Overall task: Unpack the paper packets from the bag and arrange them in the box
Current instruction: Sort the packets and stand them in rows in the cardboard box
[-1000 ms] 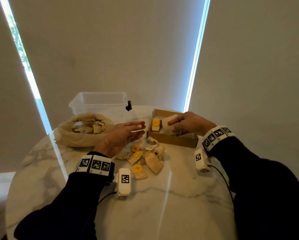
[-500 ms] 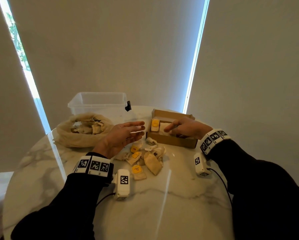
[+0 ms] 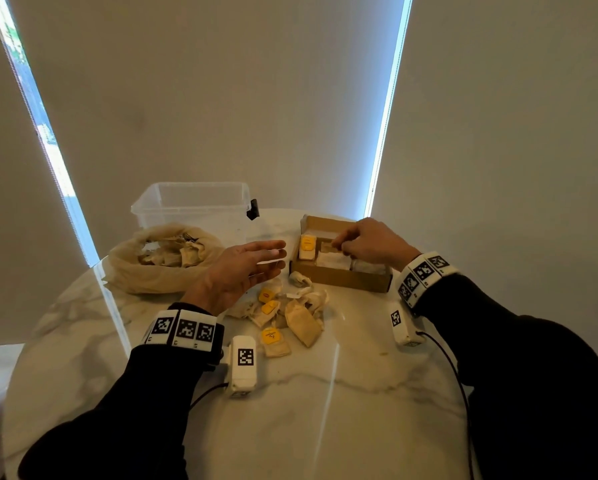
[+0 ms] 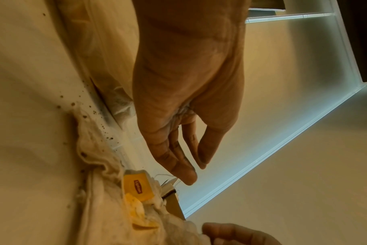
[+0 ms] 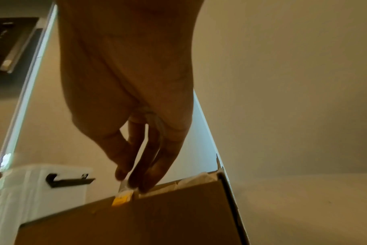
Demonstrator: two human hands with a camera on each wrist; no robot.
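While my sleeves cover the near edge of the round marble table (image 3: 377,420), the clear plastic tub (image 3: 193,202) at its far side shows nothing inside that I can make out. In front of the tub slumps the cloth bag (image 3: 141,271), mouth rolled open, with a jumble of pale tea-bag packets (image 3: 172,252) in it, too tangled to count. The cardboard box (image 3: 342,280) sits to the right and holds a yellow-tagged packet (image 3: 307,247) at its left end and white ones (image 3: 332,260) beside it; my right hand (image 3: 370,242) hides the far right of the box. That hand reaches into the box, fingertips (image 5: 134,180) pinched on a packet there, blurred in the wrist view. My left hand (image 3: 242,271) hovers flat and empty, fingers straight, between bag and box, above the loose packets on the table (image 3: 290,317).
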